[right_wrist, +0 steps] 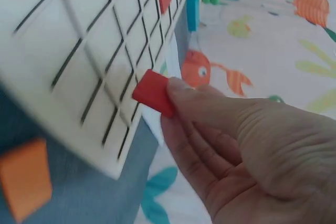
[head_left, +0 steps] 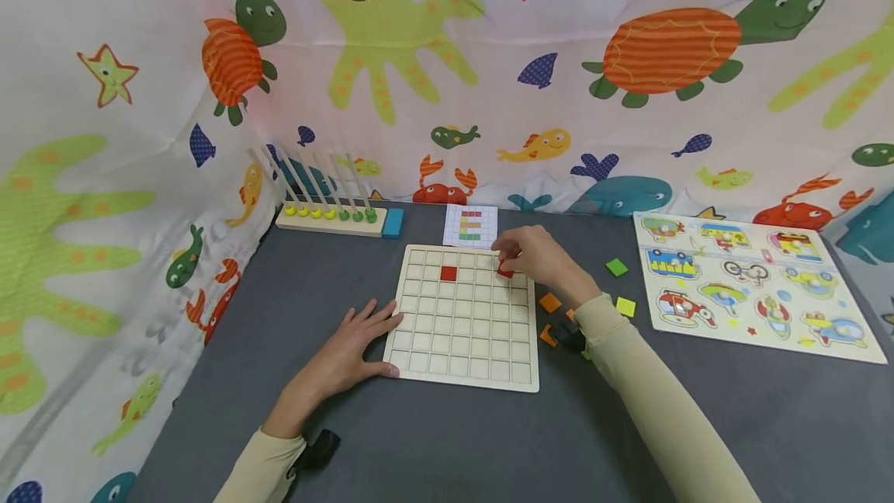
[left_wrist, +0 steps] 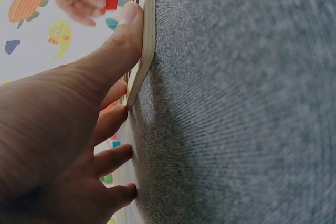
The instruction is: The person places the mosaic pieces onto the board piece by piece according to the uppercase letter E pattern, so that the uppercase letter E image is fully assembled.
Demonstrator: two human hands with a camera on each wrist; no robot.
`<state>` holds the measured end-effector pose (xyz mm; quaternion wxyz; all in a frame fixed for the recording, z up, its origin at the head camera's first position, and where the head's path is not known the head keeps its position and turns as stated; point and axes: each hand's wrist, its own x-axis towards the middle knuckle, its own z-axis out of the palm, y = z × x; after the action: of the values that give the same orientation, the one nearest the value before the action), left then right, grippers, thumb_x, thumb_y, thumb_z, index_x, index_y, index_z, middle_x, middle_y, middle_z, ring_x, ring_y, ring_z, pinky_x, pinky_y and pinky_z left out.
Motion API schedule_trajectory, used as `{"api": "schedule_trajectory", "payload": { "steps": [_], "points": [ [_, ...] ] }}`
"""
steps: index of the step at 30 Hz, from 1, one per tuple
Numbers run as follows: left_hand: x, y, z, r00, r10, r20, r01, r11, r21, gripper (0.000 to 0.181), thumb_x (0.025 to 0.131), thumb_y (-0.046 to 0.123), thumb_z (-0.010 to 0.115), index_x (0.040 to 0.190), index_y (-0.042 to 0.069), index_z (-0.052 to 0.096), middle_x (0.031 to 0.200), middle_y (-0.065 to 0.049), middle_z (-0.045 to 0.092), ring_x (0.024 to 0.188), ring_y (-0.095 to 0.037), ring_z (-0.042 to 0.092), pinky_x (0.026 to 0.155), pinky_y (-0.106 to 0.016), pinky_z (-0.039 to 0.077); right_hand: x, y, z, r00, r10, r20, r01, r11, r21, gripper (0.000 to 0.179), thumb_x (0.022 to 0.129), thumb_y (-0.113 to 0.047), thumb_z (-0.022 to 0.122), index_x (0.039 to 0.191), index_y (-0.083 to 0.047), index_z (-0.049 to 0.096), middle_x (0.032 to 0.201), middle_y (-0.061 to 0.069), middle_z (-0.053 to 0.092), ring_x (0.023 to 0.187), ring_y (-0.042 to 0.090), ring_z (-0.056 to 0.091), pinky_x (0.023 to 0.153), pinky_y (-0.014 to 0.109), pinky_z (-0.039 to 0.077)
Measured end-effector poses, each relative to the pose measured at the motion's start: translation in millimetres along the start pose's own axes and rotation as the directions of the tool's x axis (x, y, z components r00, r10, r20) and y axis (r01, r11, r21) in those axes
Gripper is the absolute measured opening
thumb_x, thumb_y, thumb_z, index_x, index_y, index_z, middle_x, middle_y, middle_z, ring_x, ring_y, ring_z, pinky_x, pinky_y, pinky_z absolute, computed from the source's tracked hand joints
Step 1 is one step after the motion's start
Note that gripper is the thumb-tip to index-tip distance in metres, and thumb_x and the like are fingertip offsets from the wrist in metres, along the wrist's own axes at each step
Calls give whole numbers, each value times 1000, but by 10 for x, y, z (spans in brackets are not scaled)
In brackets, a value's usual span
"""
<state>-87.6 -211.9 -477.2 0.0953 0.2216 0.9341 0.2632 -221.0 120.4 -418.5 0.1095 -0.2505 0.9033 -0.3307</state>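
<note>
We hold a red tile (right_wrist: 152,93) pinched between the thumb and fingers of the right hand (head_left: 534,254), at the upper right corner of the grid board (head_left: 462,307). We cannot tell whether the tile touches the board. We place the left hand (head_left: 352,352) at the left side of the board, fingers spread apart, with the thumb resting on the board's edge. A second red tile (head_left: 448,274) sits in the second row from the top, third column from the left.

Beyond the far edge of the board we find the pattern card (head_left: 471,226), printed with coloured squares. To the right of the board lie orange tiles (head_left: 549,302), a green tile (head_left: 617,267) and a yellow tile (head_left: 625,307). Farther right we see the picture puzzle (head_left: 726,332). At the back left of the grey table (head_left: 447,441) stands the peg rack (head_left: 330,225), carrying yellow and green beads.
</note>
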Motion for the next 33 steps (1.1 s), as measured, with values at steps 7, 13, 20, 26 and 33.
{"api": "schedule_trajectory", "payload": {
  "steps": [7, 13, 20, 26, 33],
  "points": [
    [4, -8, 17, 1000, -3, 3, 3, 1000, -15, 88, 75, 38, 82, 149, 13, 43, 159, -8, 30, 147, -39, 16, 115, -64, 9, 240, -123, 242, 994, -110, 7, 109, 993, 34, 25, 87, 3, 71, 112, 2, 70, 93, 8, 70, 88, 21, 65, 81, 35, 55],
    [-10, -13, 6, 1000, -9, 0, 9, 1000, -21, 89, 74, 37, 82, 150, 13, 43, 159, -7, 29, 147, -39, 16, 115, -63, 8, 352, -159, 377, 991, -126, 35, 125, 991, 41, 23, 87, 3, 71, 109, 2, 70, 93, 9, 70, 88, 22, 65, 81, 35, 55],
    [-21, -19, 0, 1000, -7, -5, 7, 1000, -27, 89, 74, 37, 82, 150, 12, 43, 158, -9, 30, 147, -40, 17, 115, -64, 8, 383, -163, 453, 989, -138, 43, 136, 989, 55, 21, 87, 3, 71, 108, 2, 70, 93, 9, 71, 87, 21, 66, 80, 33, 55],
    [-21, -19, 10, 1000, -5, -3, 5, 1000, -29, 89, 74, 37, 82, 150, 12, 42, 158, -8, 30, 147, -40, 17, 115, -64, 9, 375, -129, 543, 994, -106, 23, 106, 994, 21, 20, 87, 2, 71, 106, -1, 71, 93, 6, 71, 86, 18, 65, 79, 31, 55],
    [-11, -14, 7, 1000, -8, -5, 8, 999, -37, 89, 74, 35, 83, 150, 12, 43, 159, -8, 30, 147, -40, 16, 115, -64, 8, 345, -100, 593, 998, -66, -9, 67, 996, 52, 27, 89, -1, 70, 116, 0, 68, 96, 7, 69, 90, 19, 64, 83, 33, 54]
  ]
}}
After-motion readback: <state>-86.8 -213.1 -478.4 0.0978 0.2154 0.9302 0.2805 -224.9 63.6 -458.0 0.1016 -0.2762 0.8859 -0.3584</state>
